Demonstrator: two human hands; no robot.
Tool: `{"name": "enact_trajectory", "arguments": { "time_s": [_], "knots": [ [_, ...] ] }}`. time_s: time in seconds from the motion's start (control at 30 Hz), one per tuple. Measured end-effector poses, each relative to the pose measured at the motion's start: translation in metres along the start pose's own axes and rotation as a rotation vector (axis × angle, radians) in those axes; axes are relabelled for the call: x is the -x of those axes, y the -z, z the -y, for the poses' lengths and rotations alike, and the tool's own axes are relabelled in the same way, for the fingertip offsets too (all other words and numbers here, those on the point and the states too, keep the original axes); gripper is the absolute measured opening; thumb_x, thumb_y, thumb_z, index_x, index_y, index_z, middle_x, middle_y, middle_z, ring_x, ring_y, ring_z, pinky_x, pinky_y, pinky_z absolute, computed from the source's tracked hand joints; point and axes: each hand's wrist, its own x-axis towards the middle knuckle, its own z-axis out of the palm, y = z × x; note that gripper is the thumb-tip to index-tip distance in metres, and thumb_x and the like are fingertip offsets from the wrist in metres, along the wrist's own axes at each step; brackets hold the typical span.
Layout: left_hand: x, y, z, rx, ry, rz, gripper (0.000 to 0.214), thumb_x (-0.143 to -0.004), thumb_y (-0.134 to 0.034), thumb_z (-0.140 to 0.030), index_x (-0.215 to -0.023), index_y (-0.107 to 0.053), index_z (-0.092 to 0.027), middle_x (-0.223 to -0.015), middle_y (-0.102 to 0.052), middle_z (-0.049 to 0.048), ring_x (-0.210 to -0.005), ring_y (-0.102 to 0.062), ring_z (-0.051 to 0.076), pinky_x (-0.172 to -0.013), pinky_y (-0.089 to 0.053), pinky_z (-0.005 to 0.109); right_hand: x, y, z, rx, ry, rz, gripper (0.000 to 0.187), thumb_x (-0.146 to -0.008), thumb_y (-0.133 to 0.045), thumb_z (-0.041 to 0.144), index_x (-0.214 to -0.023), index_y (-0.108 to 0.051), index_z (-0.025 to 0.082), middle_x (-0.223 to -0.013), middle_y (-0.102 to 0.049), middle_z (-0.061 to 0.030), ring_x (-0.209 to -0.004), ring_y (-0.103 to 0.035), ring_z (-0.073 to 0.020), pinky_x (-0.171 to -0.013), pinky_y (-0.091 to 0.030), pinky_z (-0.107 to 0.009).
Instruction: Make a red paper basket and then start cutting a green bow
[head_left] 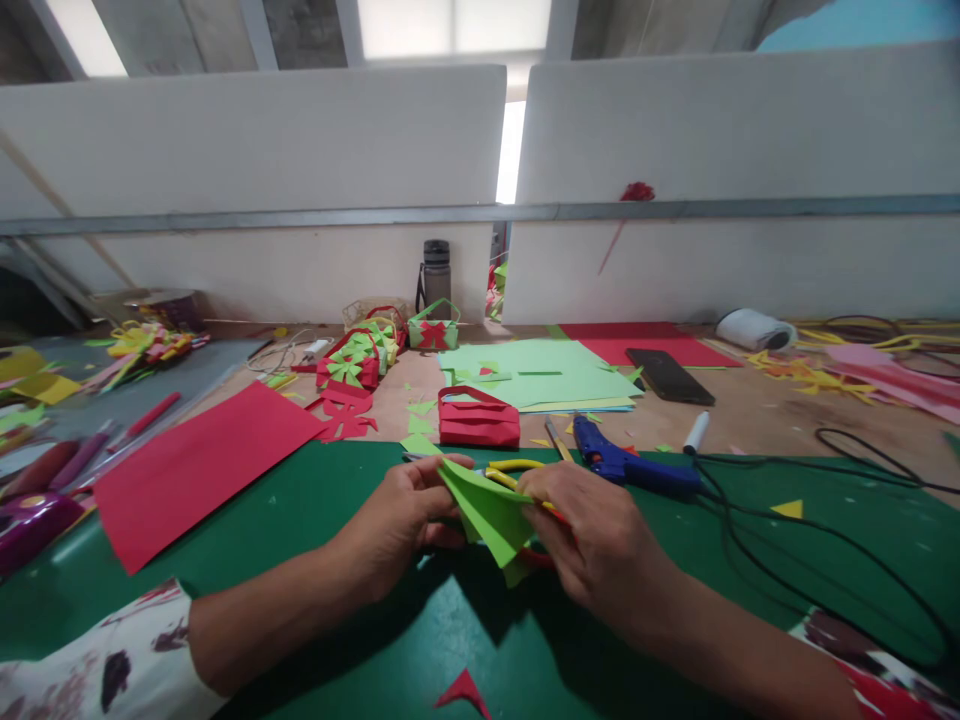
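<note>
A folded piece of light green paper point(489, 510) is held up over the table between both hands, its creases fanning downward. My left hand point(409, 510) pinches its left edge between thumb and fingers. At the right edge, my right hand point(600, 530) has its fingers closed on the same paper. Yellow-handled scissors point(514, 467) show just behind the paper, partly covered by it and by the right fingers. Red-orange loops peek out near the right fingertips; whether they belong to the same scissors I cannot tell. A small red paper basket point(478, 415) sits just beyond the hands.
Red paper point(210, 470) lies at left, green sheets point(540, 370) at the back. A blue glue gun point(630, 462) with black cable point(750, 540) is at right, near a phone point(670, 375). Finished baskets point(433, 333) and a bottle point(436, 275) stand behind. A red scrap point(463, 692) lies in front.
</note>
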Motion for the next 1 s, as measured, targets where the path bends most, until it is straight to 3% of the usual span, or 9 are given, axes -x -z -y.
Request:
{"name": "enact_trajectory", "arguments": {
  "time_s": [0.13, 0.27, 0.4, 0.57, 0.77, 1.0],
  "knots": [
    [-0.003, 0.007, -0.010, -0.167, -0.140, -0.015, 0.015, -0.074, -0.066, -0.020, -0.087, -0.068, -0.014, -0.081, -0.068, 0.0069, -0.071, -0.062, 0.015, -0.064, -0.047, 0.024, -0.005, 0.006, 0.001, -0.106, -0.234, 0.130, 0.016, -0.084, -0.045, 0.012, -0.070, -0.047, 0.019, -0.064, -0.054, 0.0001, -0.057, -0.050, -0.0131, -0.053, -0.038, -0.025],
    [-0.006, 0.015, -0.017, -0.273, -0.256, 0.023, 0.017, -0.071, -0.070, -0.019, -0.088, -0.070, -0.015, -0.084, -0.069, 0.0053, -0.076, -0.062, 0.017, -0.069, -0.047, 0.026, -0.012, 0.013, -0.002, -0.186, -0.382, 0.208, 0.021, -0.083, -0.045, 0.014, -0.063, -0.040, 0.020, -0.059, -0.049, 0.0034, -0.054, -0.047, -0.0115, -0.050, -0.035, -0.023],
    [-0.006, 0.017, -0.018, -0.413, -0.389, 0.077, 0.036, -0.068, -0.070, -0.014, -0.103, -0.067, -0.019, -0.089, -0.069, 0.0043, -0.077, -0.062, 0.017, -0.068, -0.048, 0.027, -0.012, 0.013, -0.004, -0.183, -0.358, 0.233, 0.020, -0.081, -0.045, 0.011, -0.064, -0.040, 0.020, -0.059, -0.047, 0.0041, -0.053, -0.043, -0.0104, -0.049, -0.032, -0.023],
    [-0.003, 0.010, -0.023, -0.732, -0.492, 0.139, 0.023, -0.069, -0.069, -0.014, -0.092, -0.072, -0.016, -0.086, -0.071, 0.0059, -0.076, -0.062, 0.018, -0.070, -0.048, 0.027, -0.009, 0.009, 0.000, -0.150, -0.281, 0.273, 0.022, -0.080, -0.046, 0.009, -0.063, -0.037, 0.020, -0.058, -0.043, 0.0049, -0.051, -0.037, -0.0094, -0.048, -0.028, -0.022],
    [-0.006, -0.001, -0.026, -0.809, -0.415, 0.195, 0.015, -0.069, -0.063, -0.012, -0.078, -0.074, -0.014, -0.074, -0.072, 0.0053, -0.071, -0.063, 0.018, -0.065, -0.047, 0.025, -0.008, 0.006, 0.002, -0.067, -0.177, 0.272, 0.023, -0.081, -0.045, 0.009, -0.061, -0.039, 0.020, -0.058, -0.044, 0.0027, -0.053, -0.040, -0.0114, -0.051, -0.028, -0.024],
    [-0.004, -0.012, -0.023, -0.878, -0.397, 0.155, 0.014, -0.072, -0.060, -0.018, -0.072, -0.072, -0.012, -0.065, -0.068, 0.0032, -0.062, -0.057, 0.014, -0.057, -0.042, 0.021, -0.004, 0.002, 0.004, 0.007, -0.048, 0.227, 0.020, -0.081, -0.045, 0.010, -0.062, -0.043, 0.019, -0.060, -0.050, -0.0014, -0.056, -0.043, -0.0140, -0.053, -0.029, -0.026]
  ]
}}
